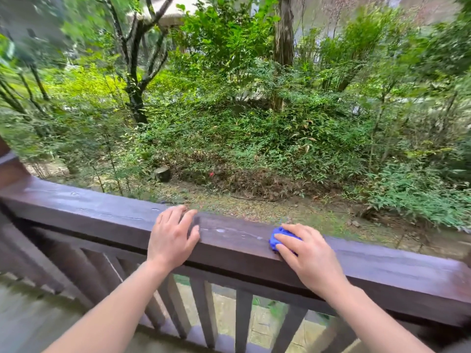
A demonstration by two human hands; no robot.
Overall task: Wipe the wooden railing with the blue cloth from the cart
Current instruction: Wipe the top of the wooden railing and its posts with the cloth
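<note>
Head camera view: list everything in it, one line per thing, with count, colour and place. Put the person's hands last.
Wooden railing top rail: one, dark brown, across the lower frame.
Wooden balusters: several, dark brown, below the top rail.
Bunched blue cloth: one, blue, on the top rail under the right hand.
Cut tree stump: one, grey-brown, on the ground beyond the rail.
Tree trunks: two clear ones, dark, among green shrubs behind.
Left hand: one, resting on the top rail, left of the cloth.
Right hand: one, holding the cloth against the rail.
</note>
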